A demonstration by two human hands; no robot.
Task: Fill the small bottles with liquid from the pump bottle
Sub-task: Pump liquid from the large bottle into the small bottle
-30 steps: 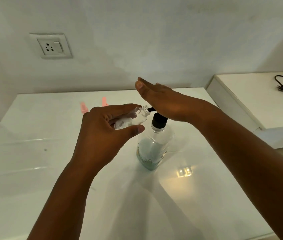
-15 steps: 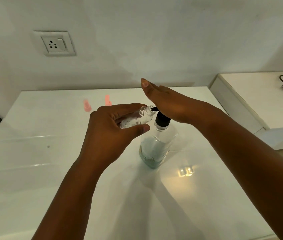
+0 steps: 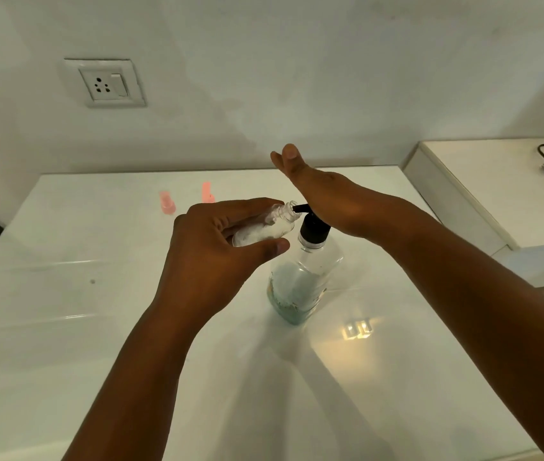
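While the white table [image 3: 64, 327] lies bare from the pump bottle [image 3: 300, 281] at its middle out to both side edges, the flat right hand [image 3: 327, 201] presses the pump, and the left hand [image 3: 210, 254] pinches a tilted small bottle [image 3: 264, 227], mouth at the spout.
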